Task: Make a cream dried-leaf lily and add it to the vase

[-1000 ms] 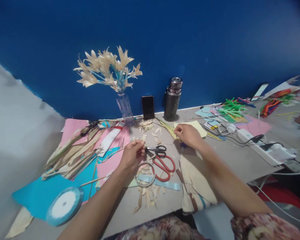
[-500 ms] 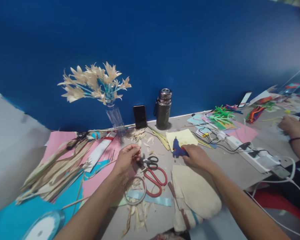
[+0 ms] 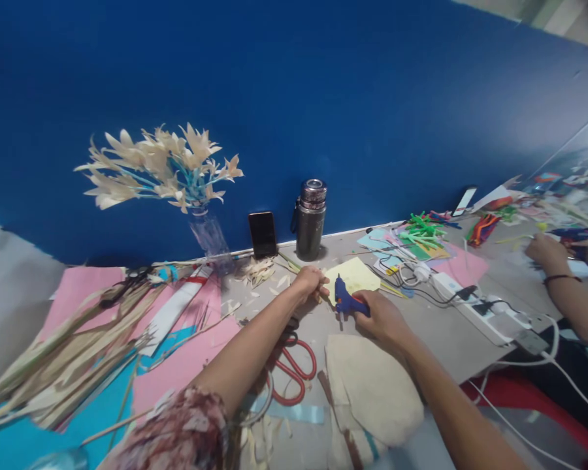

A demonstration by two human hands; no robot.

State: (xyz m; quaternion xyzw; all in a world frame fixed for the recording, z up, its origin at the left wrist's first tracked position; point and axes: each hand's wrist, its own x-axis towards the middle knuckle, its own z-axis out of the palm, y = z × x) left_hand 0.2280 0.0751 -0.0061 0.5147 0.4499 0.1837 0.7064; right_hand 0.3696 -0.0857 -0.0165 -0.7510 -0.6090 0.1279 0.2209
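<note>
My right hand (image 3: 382, 318) is wrapped round the handle of a blue hot glue gun (image 3: 345, 300), which stands nose up beside a yellow paper sheet (image 3: 360, 274). Just left of the glue gun, at the sheet's edge, is my left hand (image 3: 311, 284). Its fingers are drawn together, and what they hold, if anything, is too small to make out. Under my left forearm lie red-handled scissors (image 3: 298, 372), partly covered, and a pale ring (image 3: 262, 405). A folded cream cloth (image 3: 372, 385) rests below my right hand.
Pale flowers (image 3: 166, 163) stand in a clear vase (image 3: 210, 232) by the blue wall. A phone (image 3: 263, 235) and a steel flask (image 3: 310, 222) are beside them. Dried husk strips (image 3: 78, 339) cover the left; a power strip (image 3: 470, 307) and a co-worker's hand (image 3: 549, 253) are right.
My left hand has moved right and away from me, from beside the scissors to the yellow sheet by the glue gun. My right hand keeps hold of the gun. The view has shifted slightly right.
</note>
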